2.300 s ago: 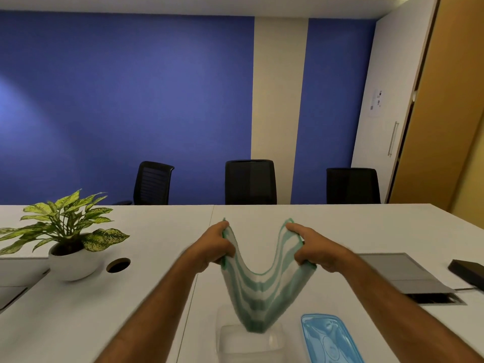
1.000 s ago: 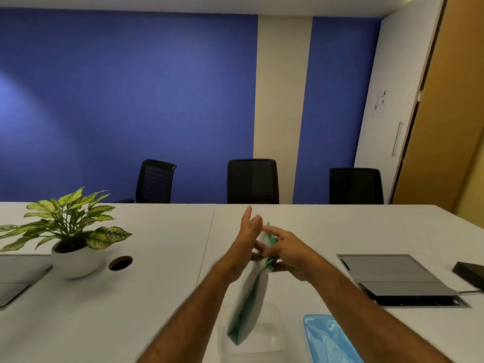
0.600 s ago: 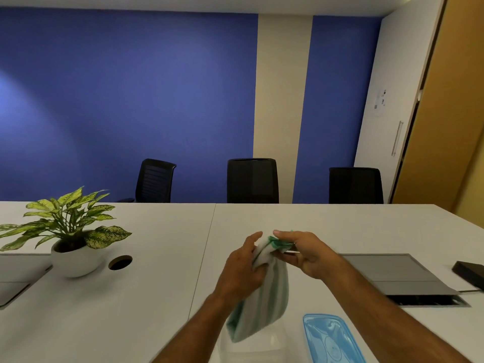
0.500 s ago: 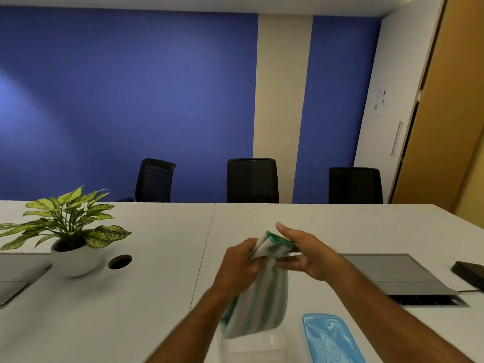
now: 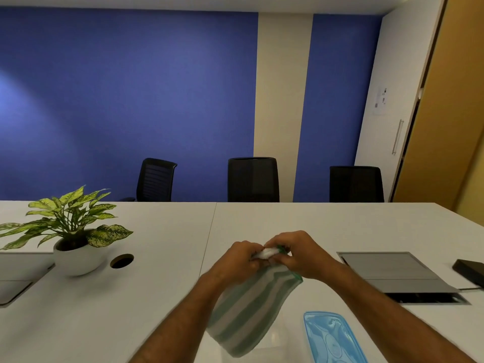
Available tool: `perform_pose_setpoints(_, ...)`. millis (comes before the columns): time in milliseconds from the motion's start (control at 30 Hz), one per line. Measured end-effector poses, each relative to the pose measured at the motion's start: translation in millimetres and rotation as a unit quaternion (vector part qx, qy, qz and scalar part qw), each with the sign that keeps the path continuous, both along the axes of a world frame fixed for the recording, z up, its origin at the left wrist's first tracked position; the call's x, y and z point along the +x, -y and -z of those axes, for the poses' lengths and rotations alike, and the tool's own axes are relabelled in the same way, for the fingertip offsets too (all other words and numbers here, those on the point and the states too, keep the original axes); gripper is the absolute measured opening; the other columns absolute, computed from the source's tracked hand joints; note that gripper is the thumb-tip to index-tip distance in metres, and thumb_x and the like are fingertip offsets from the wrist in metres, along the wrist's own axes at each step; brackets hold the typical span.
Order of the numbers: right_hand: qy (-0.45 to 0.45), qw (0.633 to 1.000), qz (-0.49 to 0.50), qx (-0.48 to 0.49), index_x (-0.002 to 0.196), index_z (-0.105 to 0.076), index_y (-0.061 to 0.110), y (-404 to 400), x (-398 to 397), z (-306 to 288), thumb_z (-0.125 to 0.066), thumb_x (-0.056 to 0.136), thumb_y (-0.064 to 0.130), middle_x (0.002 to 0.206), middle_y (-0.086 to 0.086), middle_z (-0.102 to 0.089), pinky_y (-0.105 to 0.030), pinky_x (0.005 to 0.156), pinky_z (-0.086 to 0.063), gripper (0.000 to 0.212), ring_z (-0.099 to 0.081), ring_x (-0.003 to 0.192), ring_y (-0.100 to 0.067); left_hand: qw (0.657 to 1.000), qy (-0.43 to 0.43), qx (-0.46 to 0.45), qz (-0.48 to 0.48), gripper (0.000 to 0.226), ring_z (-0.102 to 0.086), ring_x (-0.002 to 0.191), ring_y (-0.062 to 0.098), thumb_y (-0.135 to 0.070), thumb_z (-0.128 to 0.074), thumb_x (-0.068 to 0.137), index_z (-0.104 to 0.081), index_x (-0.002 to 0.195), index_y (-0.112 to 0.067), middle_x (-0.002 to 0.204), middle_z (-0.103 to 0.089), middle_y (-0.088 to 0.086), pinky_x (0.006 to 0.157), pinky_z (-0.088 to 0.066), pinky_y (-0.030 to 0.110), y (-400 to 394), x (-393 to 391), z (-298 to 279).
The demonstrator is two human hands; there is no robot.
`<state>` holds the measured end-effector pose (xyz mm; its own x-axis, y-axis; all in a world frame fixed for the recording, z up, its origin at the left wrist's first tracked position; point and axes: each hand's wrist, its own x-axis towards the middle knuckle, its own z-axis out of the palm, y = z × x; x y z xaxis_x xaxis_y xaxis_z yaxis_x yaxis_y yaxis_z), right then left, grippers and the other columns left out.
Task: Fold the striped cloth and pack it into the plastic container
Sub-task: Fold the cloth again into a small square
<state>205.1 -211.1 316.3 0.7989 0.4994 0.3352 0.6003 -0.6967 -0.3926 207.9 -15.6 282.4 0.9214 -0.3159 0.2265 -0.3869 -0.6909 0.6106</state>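
Note:
The green-and-white striped cloth [image 5: 248, 310] hangs folded in the air above the white table [image 5: 157, 297]. My left hand [image 5: 235, 260] and my right hand [image 5: 296, 255] meet at its top edge, and both pinch it there. The cloth's lower end dangles over the clear plastic container [image 5: 275, 339], which stands at the near edge of the table and is mostly hidden by the cloth. The container's blue lid [image 5: 332, 339] lies flat to its right.
A potted plant [image 5: 70, 231] in a white bowl stands at the left beside a round cable hole [image 5: 122, 260]. A grey floor-box flap [image 5: 392, 271] lies open at the right, with a black device [image 5: 471, 271] beyond it. Three black chairs [image 5: 252, 179] line the table's far side.
My hands came together from wide apart, which doubled the cloth over. Since half a second ago both hands closed tighter on the top edge and the cloth swung slightly right.

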Motion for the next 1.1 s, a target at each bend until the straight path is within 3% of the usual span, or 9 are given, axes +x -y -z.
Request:
perform_pose_setpoints(100,0.014,1.0,-0.004,-0.002,0.114,-0.071,0.021,0,-1,-1,-0.068,0.088,0.021,0.109,0.0,-0.074,-0.034,0.091,-0.056,0.025,-0.067,0.095,-0.015,1.0,-0.004,-0.012,0.009,0.028,-0.063,0.082,0.009,-0.041,-0.063,0.092,-0.07,0.113,-0.023,0.104,-0.073,-0.003,0.068,-0.041,0.01,-3,-5,-2)
perform_pose_setpoints(200,0.024,1.0,0.003,0.009,0.114,-0.07,0.023,5,0,1,-0.064,0.091,0.024,0.108,0.002,-0.074,-0.033,0.09,-0.057,0.024,-0.067,0.094,-0.014,0.999,-0.006,-0.032,0.027,0.041,-0.062,0.091,0.009,-0.046,-0.074,0.082,-0.056,0.118,-0.037,0.115,-0.067,-0.009,0.072,-0.045,0.011,-10,-12,-1)
perform_pose_setpoints(300,0.022,0.998,0.019,0.054,0.11,-0.069,0.03,14,0,0,-0.065,0.089,0.028,0.105,0.01,-0.071,-0.03,0.088,-0.058,0.021,-0.067,0.092,-0.012,0.999,-0.011,-0.029,0.028,0.044,-0.065,0.092,0.01,-0.046,-0.078,0.076,-0.043,0.101,-0.044,0.11,-0.061,-0.015,0.067,-0.053,0.014,-26,-14,7)
perform_pose_setpoints(433,0.028,0.995,0.027,0.096,0.103,-0.069,0.034,28,4,-8,-0.067,0.088,0.028,0.097,0.017,-0.069,-0.03,0.084,-0.06,0.017,-0.067,0.089,-0.01,1.0,0.019,-0.014,0.011,0.031,-0.063,0.084,0.002,-0.048,-0.078,0.073,-0.05,0.085,-0.045,0.096,-0.062,-0.022,0.066,-0.053,0.013,-54,-13,27)
perform_pose_setpoints(500,0.025,0.993,0.025,0.111,0.099,-0.067,0.04,33,4,-11,-0.068,0.088,0.027,0.095,0.018,-0.068,-0.03,0.082,-0.06,0.017,-0.066,0.088,-0.01,1.0,0.028,-0.009,0.005,0.027,-0.063,0.084,0.002,-0.05,-0.079,0.071,-0.06,0.088,-0.041,0.092,-0.063,-0.022,0.07,-0.056,0.016,-66,-12,35)
perform_pose_setpoints(567,0.031,0.991,0.027,0.13,0.096,-0.065,0.042,38,4,-14,-0.068,0.088,0.025,0.094,0.019,-0.068,-0.029,0.081,-0.06,0.02,-0.067,0.088,-0.012,0.999,0.037,0.012,-0.007,0.033,-0.062,0.085,0.003,-0.055,-0.077,0.071,-0.067,0.095,-0.035,0.092,-0.063,-0.02,0.074,-0.056,0.018,-77,-10,42)
perform_pose_setpoints(800,0.029,0.984,0.059,0.164,0.092,-0.065,0.037,54,6,-15,-0.072,0.085,0.023,0.091,0.013,-0.068,-0.027,0.072,-0.059,0.017,-0.066,0.084,-0.016,0.99,0.11,0.055,-0.066,0.063,-0.061,0.077,0.002,-0.078,-0.058,0.07,-0.071,0.108,-0.03,0.095,-0.066,-0.018,0.065,-0.052,0.012,-95,-9,32)
perform_pose_setpoints(933,0.01,0.988,0.067,0.139,0.09,-0.066,0.035,62,7,-11,-0.072,0.085,0.022,0.088,0.011,-0.069,-0.025,0.071,-0.058,0.015,-0.066,0.082,-0.017,0.967,0.224,0.101,-0.069,0.076,-0.06,0.07,0.005,-0.087,-0.04,0.072,-0.074,0.1,-0.026,0.092,-0.069,-0.012,0.061,-0.047,0.008,-103,-6,18)
perform_pose_setpoints(1100,-0.031,0.984,0.079,0.154,0.09,-0.068,0.027,64,8,-7,-0.073,0.084,0.018,0.089,0.005,-0.069,-0.031,0.076,-0.059,0.012,-0.065,0.085,-0.019,0.958,0.26,0.119,-0.031,0.07,-0.055,0.063,0.005,-0.083,-0.046,0.074,-0.073,0.09,-0.02,0.082,-0.067,-0.009,0.057,-0.04,0.006,-103,-3,5)
